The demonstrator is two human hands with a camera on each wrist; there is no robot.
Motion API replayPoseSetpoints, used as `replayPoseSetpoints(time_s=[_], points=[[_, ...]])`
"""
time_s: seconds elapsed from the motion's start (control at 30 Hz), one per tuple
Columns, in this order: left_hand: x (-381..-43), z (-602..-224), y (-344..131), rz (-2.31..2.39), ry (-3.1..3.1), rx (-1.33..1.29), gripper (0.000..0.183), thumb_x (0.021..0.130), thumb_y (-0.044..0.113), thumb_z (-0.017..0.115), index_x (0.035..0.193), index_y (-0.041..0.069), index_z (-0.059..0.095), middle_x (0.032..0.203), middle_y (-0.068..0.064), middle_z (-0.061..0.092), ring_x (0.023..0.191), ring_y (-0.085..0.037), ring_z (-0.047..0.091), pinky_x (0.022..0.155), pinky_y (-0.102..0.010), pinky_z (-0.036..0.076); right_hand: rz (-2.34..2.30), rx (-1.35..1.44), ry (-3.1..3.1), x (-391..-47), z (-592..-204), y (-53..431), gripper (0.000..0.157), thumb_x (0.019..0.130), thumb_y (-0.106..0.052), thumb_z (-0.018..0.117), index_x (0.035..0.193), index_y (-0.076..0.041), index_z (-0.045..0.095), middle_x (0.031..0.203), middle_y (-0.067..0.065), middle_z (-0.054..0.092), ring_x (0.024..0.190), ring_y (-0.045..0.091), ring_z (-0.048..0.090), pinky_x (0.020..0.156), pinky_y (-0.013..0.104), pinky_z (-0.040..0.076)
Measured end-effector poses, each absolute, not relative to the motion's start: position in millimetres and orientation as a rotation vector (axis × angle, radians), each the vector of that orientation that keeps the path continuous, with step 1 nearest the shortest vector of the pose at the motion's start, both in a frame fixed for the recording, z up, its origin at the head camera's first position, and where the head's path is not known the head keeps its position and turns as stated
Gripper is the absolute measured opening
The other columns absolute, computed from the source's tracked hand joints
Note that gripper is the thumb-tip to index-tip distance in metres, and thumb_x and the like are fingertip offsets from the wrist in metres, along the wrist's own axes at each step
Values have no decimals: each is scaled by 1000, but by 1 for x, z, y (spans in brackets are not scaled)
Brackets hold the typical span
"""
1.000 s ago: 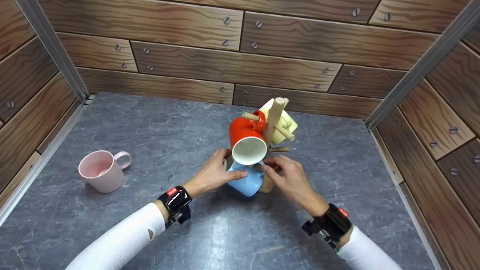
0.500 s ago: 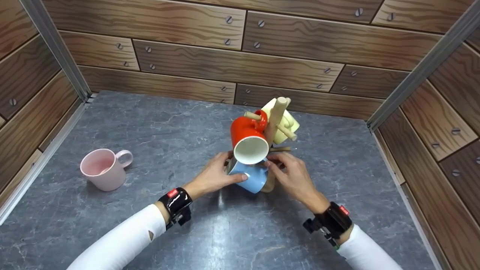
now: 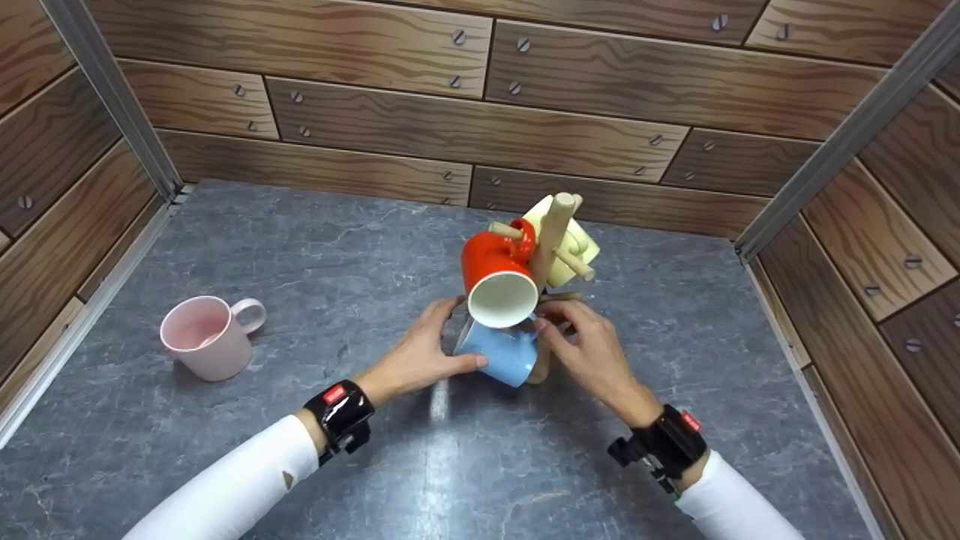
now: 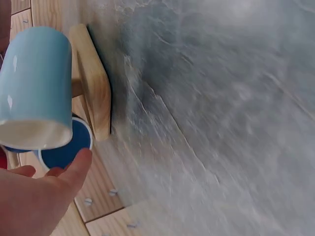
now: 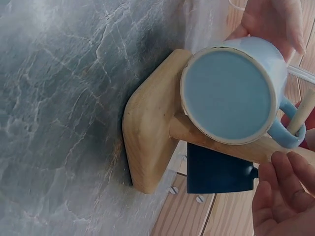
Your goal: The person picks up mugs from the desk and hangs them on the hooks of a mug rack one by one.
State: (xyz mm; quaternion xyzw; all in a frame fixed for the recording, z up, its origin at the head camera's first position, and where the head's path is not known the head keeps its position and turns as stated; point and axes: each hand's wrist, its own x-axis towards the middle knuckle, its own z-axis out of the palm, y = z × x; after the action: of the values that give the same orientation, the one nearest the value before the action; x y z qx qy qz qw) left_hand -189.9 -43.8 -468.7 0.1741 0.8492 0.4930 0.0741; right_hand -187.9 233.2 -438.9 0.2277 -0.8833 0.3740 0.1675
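A light blue mug (image 3: pixel 501 354) hangs tilted low on a wooden mug tree (image 3: pixel 553 232), its handle (image 5: pixel 288 135) looped over a peg in the right wrist view. My left hand (image 3: pixel 421 354) is at the mug's left side, thumb by its lower wall and fingers spread near the mouth. In the right wrist view that left hand (image 5: pixel 268 24) lies open behind the mug. My right hand (image 3: pixel 589 349) is right of the mug, its loosely bent fingertips just by the handle and post. A red mug (image 3: pixel 491 262) hangs above, partly hiding the blue one.
A pale yellow mug (image 3: pixel 587 255) hangs at the tree's back right. A dark blue mug (image 5: pixel 219 169) shows behind the post in both wrist views. On the table's left stands a pink mug (image 3: pixel 210 345). Wood-patterned walls (image 3: pixel 375 112) enclose the grey table.
The light blue mug has swung slightly to the right and settled on the peg. My left hand has eased back from it, and my right fingers have loosened near the handle.
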Motion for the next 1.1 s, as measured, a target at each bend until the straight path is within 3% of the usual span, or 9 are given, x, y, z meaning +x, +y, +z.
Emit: replayPoseSetpoints(time_s=[0.13,0.4,0.77,0.9,1.1], points=[[-186,-464,-58,1414,2642,506,106,82,61,79,163,15,29,167,-11,27,151,-30,30,118,-59,31,1060,623,-2501,-186,-435,240,20,100,-19,70,117,-9,75,111,0,72,95,12,67,76,33,58],[-184,-450,-96,1289,2824,584,105,86,68,71,165,17,24,170,-8,18,152,-35,28,114,-67,31,1017,590,-2446,-181,-429,258,19,100,-15,69,114,-6,76,105,2,73,94,13,67,76,25,55],[-194,-437,-146,944,3180,782,103,88,62,73,160,4,30,163,-24,29,148,-44,32,120,-62,25,997,491,-2317,-182,-418,295,31,97,-9,67,126,3,67,103,12,73,90,13,63,78,17,48],[-195,-436,-167,832,3245,741,102,86,59,77,159,2,32,163,-27,28,150,-47,27,121,-66,21,1005,422,-2338,-183,-419,309,41,99,-11,65,136,4,59,116,17,69,105,22,61,87,26,45],[-188,-438,-202,769,3279,598,101,87,59,77,157,0,35,162,-29,27,150,-53,21,117,-72,18,930,369,-2414,-186,-424,325,54,100,-17,64,149,0,50,149,20,53,136,38,50,110,57,39]])
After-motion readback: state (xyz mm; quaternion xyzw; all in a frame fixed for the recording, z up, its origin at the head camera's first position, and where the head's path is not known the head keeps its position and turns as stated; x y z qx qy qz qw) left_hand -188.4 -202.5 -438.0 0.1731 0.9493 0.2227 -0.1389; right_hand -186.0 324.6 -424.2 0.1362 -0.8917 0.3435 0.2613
